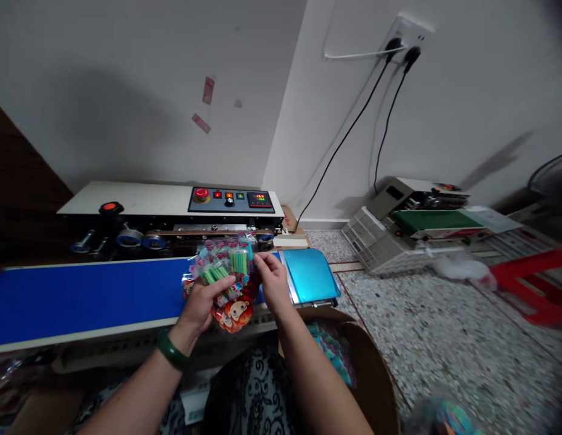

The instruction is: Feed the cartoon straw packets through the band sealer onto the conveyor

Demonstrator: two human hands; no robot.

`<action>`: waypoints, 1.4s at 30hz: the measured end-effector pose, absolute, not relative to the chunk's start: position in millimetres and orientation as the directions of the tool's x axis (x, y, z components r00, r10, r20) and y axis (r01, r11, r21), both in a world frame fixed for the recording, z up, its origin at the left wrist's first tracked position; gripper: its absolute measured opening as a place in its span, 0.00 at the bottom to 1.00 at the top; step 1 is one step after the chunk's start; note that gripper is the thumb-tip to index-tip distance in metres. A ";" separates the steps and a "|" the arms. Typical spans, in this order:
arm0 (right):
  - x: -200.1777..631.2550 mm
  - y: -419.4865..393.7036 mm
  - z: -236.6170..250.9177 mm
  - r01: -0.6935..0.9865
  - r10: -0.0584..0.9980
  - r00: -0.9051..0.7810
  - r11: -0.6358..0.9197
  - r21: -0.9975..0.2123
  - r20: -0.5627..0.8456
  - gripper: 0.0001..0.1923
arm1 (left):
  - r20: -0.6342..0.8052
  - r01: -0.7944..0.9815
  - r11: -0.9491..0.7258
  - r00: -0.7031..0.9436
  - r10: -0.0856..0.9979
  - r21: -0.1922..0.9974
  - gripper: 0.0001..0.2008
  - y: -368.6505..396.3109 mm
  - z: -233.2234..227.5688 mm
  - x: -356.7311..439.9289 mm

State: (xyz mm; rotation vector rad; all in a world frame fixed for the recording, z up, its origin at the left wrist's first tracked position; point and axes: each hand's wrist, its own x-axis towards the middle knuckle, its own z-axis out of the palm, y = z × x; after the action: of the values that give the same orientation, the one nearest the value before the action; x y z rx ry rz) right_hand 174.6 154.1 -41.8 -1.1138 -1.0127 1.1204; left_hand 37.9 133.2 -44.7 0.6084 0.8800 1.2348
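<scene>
My left hand is closed around a bunch of clear plastic packets, its thumb across the front. Green striped sticks and pink pieces show through the plastic. Cartoon face cutouts with red hair hang at the lower end of the bunch. At the right edge of the packets, my right hand pinches a packet's edge between thumb and fingers. Both hands are above the blue conveyor belt of a band sealing machine, in front of its rollers.
A bright blue plate ends the belt at the right. Below it, a cardboard box holds more packets. A second sealer with a green belt rests on a white crate. A red stool stands at far right. Black cords run down the wall.
</scene>
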 end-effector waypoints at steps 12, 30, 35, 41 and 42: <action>225.5 162.0 -61.2 -0.349 0.863 0.503 0.159 -0.924 -0.041 0.18 | -0.359 -0.571 0.308 0.026 0.933 0.761 0.16 135.7 -42.8 33.6; 240.9 154.5 -62.7 -0.184 0.935 0.327 0.204 -0.961 0.136 0.11 | -0.376 -0.564 0.358 0.090 0.922 0.744 0.12 134.6 -39.8 27.3; 211.8 153.3 -64.0 0.010 0.891 0.407 0.216 -0.976 0.202 0.07 | -0.391 -0.510 0.450 0.226 0.892 0.733 0.11 132.0 -45.3 40.0; 184.0 136.1 -30.0 0.084 0.843 0.397 0.360 -0.929 0.362 0.09 | -0.298 -0.484 0.474 0.396 0.868 0.736 0.12 125.5 -43.9 42.8; 183.2 133.6 -26.4 0.056 0.861 0.370 0.353 -0.934 0.348 0.12 | -0.296 -0.499 0.467 0.385 0.874 0.730 0.12 125.3 -43.6 41.6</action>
State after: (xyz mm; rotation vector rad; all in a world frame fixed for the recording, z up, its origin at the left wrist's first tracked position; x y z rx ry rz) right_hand 183.2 133.6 -26.4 -1.0882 -1.0691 0.6750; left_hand 41.6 125.3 -43.6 0.5929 0.7364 0.9426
